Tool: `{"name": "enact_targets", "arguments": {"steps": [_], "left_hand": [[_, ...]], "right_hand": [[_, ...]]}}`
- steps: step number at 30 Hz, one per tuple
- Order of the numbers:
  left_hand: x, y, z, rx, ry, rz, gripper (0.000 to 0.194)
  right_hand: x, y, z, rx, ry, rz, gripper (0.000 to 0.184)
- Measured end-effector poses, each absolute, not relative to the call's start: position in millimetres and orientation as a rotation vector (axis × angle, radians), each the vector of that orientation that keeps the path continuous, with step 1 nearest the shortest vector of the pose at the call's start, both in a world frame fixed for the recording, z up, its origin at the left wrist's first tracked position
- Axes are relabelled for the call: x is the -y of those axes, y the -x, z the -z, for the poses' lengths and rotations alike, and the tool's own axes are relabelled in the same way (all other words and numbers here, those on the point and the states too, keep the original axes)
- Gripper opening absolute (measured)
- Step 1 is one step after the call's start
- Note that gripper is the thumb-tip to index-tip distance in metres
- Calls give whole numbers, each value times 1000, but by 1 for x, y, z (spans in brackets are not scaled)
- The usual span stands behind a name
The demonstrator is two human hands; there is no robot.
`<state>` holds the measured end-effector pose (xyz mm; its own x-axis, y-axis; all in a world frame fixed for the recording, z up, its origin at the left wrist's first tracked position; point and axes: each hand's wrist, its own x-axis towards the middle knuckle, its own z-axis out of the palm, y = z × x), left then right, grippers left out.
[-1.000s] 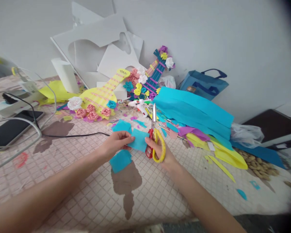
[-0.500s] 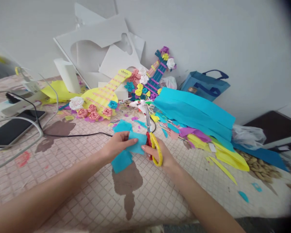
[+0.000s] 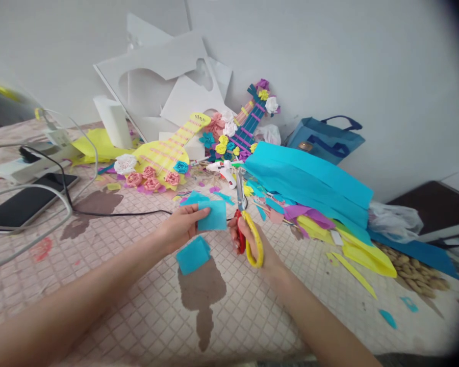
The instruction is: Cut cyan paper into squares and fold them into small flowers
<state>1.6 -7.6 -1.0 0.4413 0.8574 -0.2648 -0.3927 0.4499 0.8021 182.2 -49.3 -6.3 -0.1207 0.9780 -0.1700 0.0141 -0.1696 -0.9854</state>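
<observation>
Plainly, left hand (image 3: 180, 227) pinches blue paper (image 3: 214, 216) while right hand (image 3: 266, 251) grips scissors (image 3: 257, 239), blades (image 3: 240, 191) apparently together

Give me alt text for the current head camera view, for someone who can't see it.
A person's left hand pinches a piece of blue paper while the right hand holds red-and-yellow-handled scissors, over a grid-patterned cloth. Behind them are a yellow guitar shape trimmed with paper flowers and a white glue gun.
</observation>
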Motion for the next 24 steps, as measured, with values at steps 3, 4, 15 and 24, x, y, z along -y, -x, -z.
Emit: {"name": "enact_targets", "arguments": {"steps": [3,4,15,24], "left_hand": [[2,2,-12,-753,-663,-993,9],[0,3,-17,-754,-651,-1025,13],[-19,6,-63,-707,-564,-1241,22],[-15,5,-60,-710,-623,-1300,20]], "right_hand": [[51,-181,7,1261,1231,-1423,49],[52,-181,8,1301,1239,-1404,49],[61,-185,12,1565,1280,-1346,25],[64,-175,9,1681,1373,-1163,21]]}}
